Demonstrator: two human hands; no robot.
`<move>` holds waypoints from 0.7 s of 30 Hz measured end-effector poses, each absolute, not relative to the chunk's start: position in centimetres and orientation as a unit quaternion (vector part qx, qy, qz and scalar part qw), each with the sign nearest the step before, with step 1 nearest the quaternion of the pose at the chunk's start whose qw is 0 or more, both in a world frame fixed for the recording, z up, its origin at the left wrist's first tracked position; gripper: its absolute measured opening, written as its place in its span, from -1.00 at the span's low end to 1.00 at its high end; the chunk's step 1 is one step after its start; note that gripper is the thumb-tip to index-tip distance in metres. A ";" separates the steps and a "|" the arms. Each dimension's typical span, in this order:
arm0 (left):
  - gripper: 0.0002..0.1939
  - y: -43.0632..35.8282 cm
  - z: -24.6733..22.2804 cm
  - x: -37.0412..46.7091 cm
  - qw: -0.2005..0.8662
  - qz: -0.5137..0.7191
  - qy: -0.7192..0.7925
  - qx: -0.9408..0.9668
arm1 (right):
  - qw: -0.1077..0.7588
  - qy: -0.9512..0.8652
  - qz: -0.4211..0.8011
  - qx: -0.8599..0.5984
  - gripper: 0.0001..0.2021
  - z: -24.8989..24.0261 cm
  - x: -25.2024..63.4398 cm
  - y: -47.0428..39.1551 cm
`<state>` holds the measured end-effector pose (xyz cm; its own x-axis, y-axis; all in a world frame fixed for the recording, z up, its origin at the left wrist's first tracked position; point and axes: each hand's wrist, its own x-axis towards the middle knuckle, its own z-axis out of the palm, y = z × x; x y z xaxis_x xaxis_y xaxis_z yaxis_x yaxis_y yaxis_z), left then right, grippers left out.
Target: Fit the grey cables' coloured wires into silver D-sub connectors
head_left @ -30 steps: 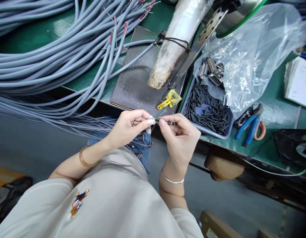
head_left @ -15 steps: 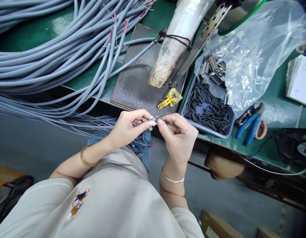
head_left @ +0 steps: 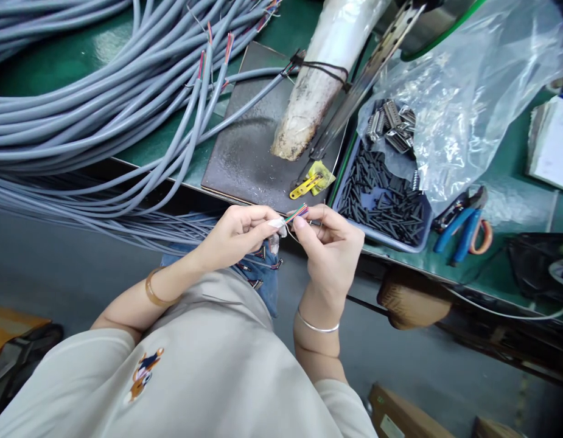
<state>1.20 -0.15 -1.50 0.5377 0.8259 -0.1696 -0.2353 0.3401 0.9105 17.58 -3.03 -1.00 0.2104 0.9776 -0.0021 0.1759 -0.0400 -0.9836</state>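
Between my two hands, just off the bench's front edge, is a cable end with its thin coloured wires [head_left: 296,213] bared and fanned slightly. My left hand [head_left: 244,234] pinches the cable between thumb and forefinger where the wires come out. On the other side, the fingertips of my right hand [head_left: 329,237] are closed on the wires' ends. A fine pale strand hangs loose below the wires. Several cables with small metal connectors [head_left: 258,283] lie over the blue cloth [head_left: 267,298] beneath my hands.
Grey cables [head_left: 103,131] fill the bench's left side. A dark board [head_left: 244,146] carries a yellow tool [head_left: 306,186] and a white wrapped column [head_left: 304,91]. To the right are a blue tray [head_left: 413,244] of black tubes, metal connectors [head_left: 393,125], a plastic bag [head_left: 464,109] and pliers [head_left: 468,228].
The coloured wires have turned and spread between my fingers, with more colours showing. A pale strand now hangs below them. Both hands stay nearly in place.
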 end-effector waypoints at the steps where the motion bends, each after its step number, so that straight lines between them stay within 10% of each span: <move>1: -0.54 -0.1 -1.5 1.2 0.762 0.343 0.327 0.442 | 0.503 -0.478 0.409 -0.593 -0.91 -1.0 17.6 -3.0; 12: -0.55 -0.2 -1.5 1.0 0.784 0.325 0.323 0.418 | 0.496 -0.452 0.486 -0.559 -0.75 -2.0 18.2 -2.6; 21: -0.61 -0.4 -1.4 1.2 0.738 0.369 0.352 0.442 | 0.502 -0.503 0.318 -0.627 -0.89 -0.5 17.4 -4.1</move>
<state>1.22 -0.39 -1.42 0.4810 0.8552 -0.1929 -0.2334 0.3370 0.9121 17.40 -4.09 -0.47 0.2908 0.9508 0.1066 0.3117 0.0111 -0.9501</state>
